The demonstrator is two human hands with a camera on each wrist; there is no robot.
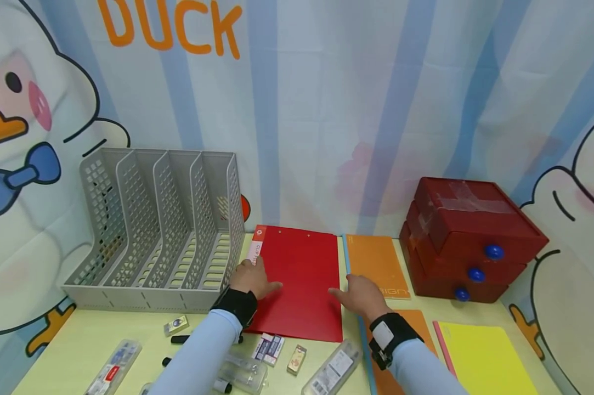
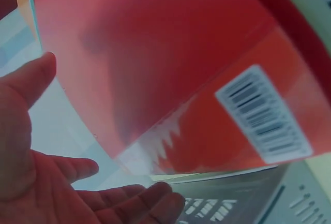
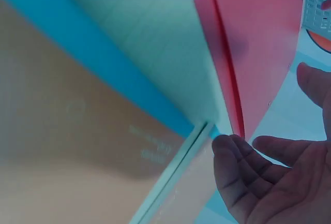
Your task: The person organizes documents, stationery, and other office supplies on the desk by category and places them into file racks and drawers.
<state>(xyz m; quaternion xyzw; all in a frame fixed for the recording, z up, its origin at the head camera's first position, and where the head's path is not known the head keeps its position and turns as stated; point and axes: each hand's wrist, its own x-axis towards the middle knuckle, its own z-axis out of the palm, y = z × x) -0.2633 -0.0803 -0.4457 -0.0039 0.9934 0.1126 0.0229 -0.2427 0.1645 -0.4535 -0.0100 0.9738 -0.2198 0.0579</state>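
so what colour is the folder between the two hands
The folder is red, with an orange-and-white strip at its upper left; best in the head view.

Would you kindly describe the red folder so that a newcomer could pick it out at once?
Find the large grey rack at left in the head view. Just right of it, between the left hand and the right hand, is the folder. Unlike the orange notebook to its right, it is bright red, with a printed strip at upper left.

Pale blue sleeves, black wristbands, one white patch
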